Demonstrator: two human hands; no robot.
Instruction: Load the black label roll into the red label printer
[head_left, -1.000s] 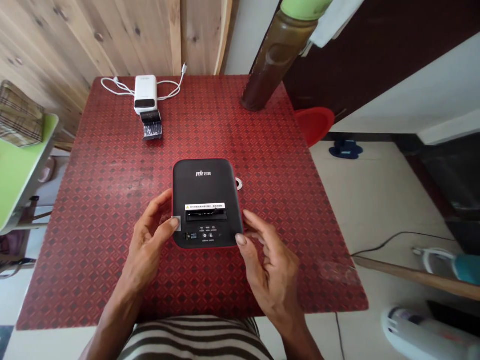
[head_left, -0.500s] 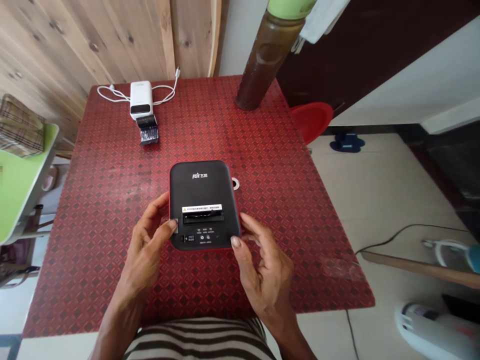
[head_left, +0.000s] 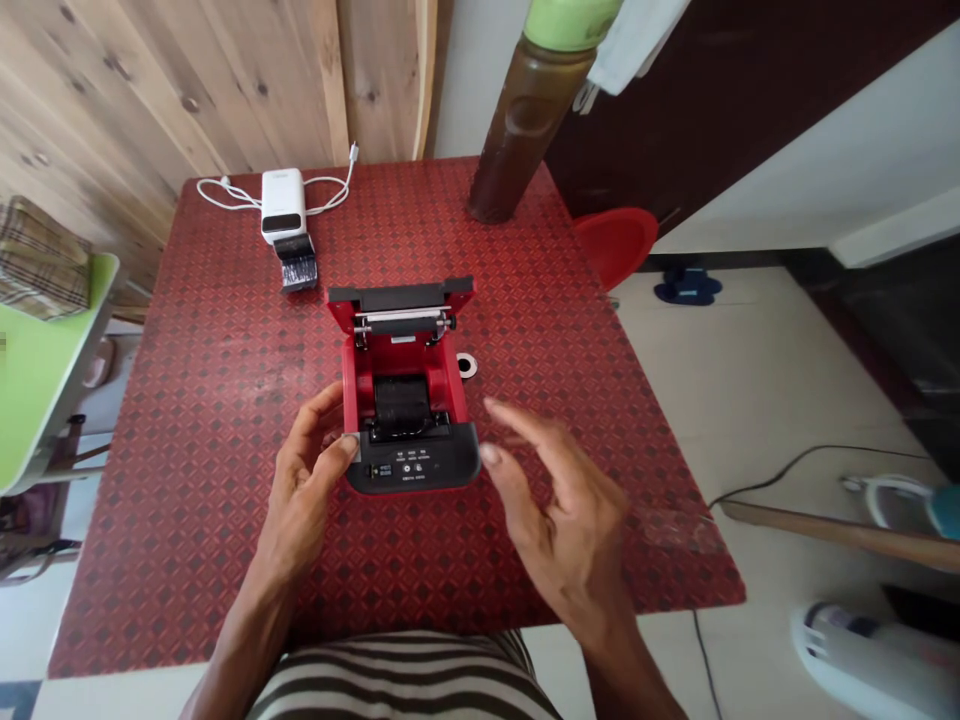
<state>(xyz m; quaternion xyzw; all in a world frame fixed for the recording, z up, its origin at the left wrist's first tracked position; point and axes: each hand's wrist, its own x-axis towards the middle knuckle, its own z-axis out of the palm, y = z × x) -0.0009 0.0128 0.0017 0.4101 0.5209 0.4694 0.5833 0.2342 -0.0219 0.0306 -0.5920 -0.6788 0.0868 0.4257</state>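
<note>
A black and red receipt printer (head_left: 409,455) sits mid-table with its lid (head_left: 401,296) flipped up, showing a red paper bay and a dark roll inside. My left hand (head_left: 304,490) grips the printer's left front corner, thumb on a side latch. My right hand (head_left: 559,500) hovers just right of the printer, fingers spread, touching nothing. A small white ring (head_left: 466,365) lies on the table beside the printer's right side.
The table (head_left: 187,480) has a red patterned cover. At the far left stands a white device (head_left: 283,204) with a white cable (head_left: 225,188) and a black piece in front. A tall brown bottle (head_left: 525,120) with a green cap stands at the back. A red stool (head_left: 619,240) is on the floor to the right.
The printer's lid has swung open and now stands upright. My right hand has come off the printer's right corner and moved out to the right.
</note>
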